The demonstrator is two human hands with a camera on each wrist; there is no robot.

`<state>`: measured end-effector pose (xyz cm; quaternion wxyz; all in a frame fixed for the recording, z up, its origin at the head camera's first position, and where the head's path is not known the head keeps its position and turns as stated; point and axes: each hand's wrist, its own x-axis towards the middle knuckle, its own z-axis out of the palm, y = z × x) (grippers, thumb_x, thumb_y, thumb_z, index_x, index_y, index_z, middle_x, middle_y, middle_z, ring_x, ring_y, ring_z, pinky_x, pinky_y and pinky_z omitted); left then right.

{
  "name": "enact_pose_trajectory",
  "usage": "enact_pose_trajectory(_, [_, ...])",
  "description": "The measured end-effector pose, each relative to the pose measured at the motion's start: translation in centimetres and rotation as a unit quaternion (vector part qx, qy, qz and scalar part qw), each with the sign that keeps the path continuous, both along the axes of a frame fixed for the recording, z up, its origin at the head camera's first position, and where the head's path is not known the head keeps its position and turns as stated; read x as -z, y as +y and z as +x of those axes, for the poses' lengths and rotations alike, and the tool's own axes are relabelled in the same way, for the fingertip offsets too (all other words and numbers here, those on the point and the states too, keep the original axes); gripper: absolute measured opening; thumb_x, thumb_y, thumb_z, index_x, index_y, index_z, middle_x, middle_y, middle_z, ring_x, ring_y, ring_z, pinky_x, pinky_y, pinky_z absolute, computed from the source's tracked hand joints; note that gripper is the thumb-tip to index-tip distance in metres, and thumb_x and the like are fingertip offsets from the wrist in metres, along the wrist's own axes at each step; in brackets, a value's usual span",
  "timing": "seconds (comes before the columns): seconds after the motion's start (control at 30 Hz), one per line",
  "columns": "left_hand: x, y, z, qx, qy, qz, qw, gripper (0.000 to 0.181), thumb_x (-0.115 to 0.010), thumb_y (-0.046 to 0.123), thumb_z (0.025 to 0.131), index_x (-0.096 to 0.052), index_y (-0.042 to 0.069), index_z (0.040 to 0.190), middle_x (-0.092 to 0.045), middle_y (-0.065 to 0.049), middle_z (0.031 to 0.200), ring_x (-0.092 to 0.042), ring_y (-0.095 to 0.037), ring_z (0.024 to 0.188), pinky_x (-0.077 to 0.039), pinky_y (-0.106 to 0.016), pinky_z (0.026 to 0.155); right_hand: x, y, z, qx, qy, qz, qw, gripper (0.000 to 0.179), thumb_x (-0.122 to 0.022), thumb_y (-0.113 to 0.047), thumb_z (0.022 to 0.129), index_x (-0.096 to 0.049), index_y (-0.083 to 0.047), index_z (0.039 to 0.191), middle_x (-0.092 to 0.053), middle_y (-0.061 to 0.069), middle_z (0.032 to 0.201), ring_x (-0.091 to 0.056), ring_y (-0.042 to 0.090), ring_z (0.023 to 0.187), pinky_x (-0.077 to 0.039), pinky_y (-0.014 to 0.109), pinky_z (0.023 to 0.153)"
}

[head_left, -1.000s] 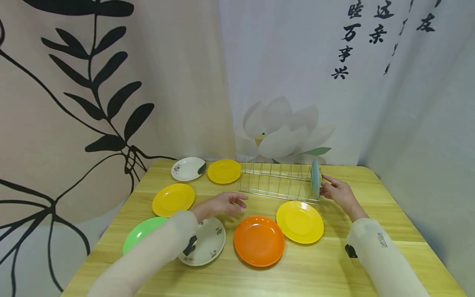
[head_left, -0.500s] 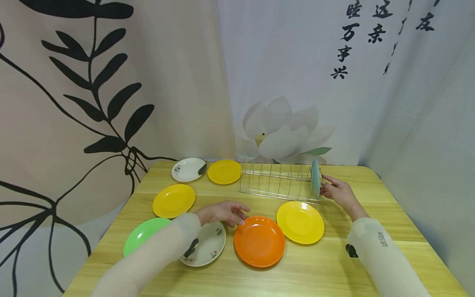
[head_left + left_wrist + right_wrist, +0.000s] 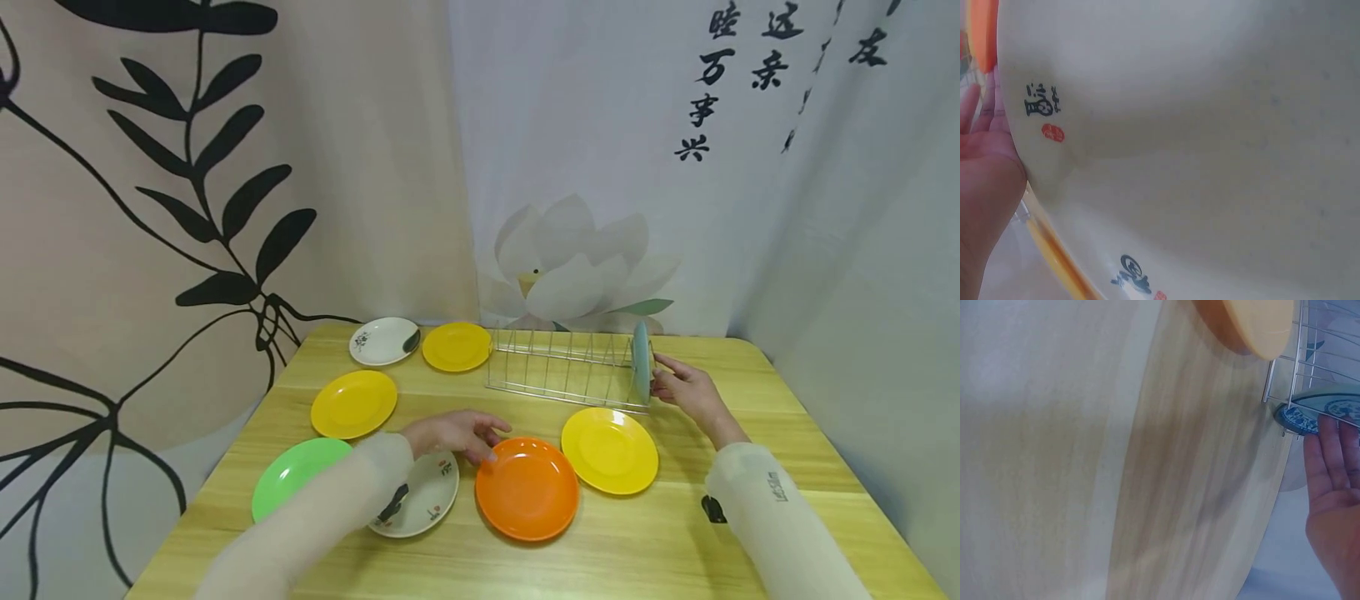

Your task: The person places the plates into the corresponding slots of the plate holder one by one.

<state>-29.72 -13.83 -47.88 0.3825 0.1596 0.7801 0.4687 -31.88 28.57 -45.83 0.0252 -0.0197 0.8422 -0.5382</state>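
Observation:
In the head view my left hand (image 3: 459, 433) hovers at the upper left rim of the orange plate (image 3: 527, 490), fingers loosely bent and holding nothing; whether a fingertip touches the rim I cannot tell. Below that wrist lies a white plate with small printed motifs (image 3: 423, 498), which fills most of the left wrist view. My right hand (image 3: 692, 396) is at the right end of the wire dish rack (image 3: 562, 360). Its fingers, fairly straight in the right wrist view, rest against the light blue patterned plate (image 3: 1300, 419) standing upright in the end slot.
A yellow plate (image 3: 610, 451) lies in front of the rack. To the left are another yellow plate (image 3: 354, 404) and a green plate (image 3: 296, 475), partly behind the left sleeve. At the back are a small white plate (image 3: 384, 341) and a yellow plate (image 3: 456, 347) beside the rack.
My left hand has moved right and toward the near side, from above the patterned white plate to the orange plate's rim. The right hand stays at the rack's end.

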Motion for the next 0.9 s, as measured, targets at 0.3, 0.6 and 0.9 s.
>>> enact_pose_trajectory(0.3, [0.3, 0.5, -0.2, 0.002, 0.005, -0.002, 1.0, 0.06, -0.073, -0.004, 0.083, -0.056, 0.009, 0.139, -0.06, -0.006, 0.109, -0.059, -0.018, 0.087, -0.055, -0.028, 0.076, 0.1, 0.1, 0.3, -0.004, 0.01, 0.003, 0.9999, 0.057, -0.049, -0.029, 0.105, -0.034, -0.004, 0.154, -0.069, 0.022, 0.111, -0.069, 0.03, 0.099, -0.056, 0.041, 0.089])
enact_pose_trajectory(0.6, [0.2, 1.0, 0.1, -0.015, 0.013, 0.006, 0.9998, 0.056, -0.065, -0.01, 0.082, -0.058, 0.004, 0.136, -0.063, -0.005, 0.106, -0.057, -0.016, 0.081, -0.053, -0.025, 0.07, -0.6, -0.1, 0.7, -0.003, 0.004, -0.001, 1.0, 0.054, -0.048, -0.022, 0.105, -0.033, 0.0, 0.153, -0.069, 0.023, 0.109, -0.067, 0.036, 0.101, -0.056, 0.042, 0.089])
enact_pose_trajectory(0.9, [-0.5, 1.3, 0.1, -0.072, 0.035, 0.017, 0.9967, 0.054, -0.058, -0.01, 0.083, -0.061, 0.007, 0.135, -0.06, -0.006, 0.108, -0.052, -0.018, 0.086, -0.047, -0.023, 0.06, 0.3, 0.2, 0.0, -0.002, 0.006, 0.0, 1.0, 0.056, -0.049, -0.029, 0.105, -0.034, -0.005, 0.154, -0.068, 0.023, 0.112, -0.07, 0.027, 0.097, -0.054, 0.044, 0.091])
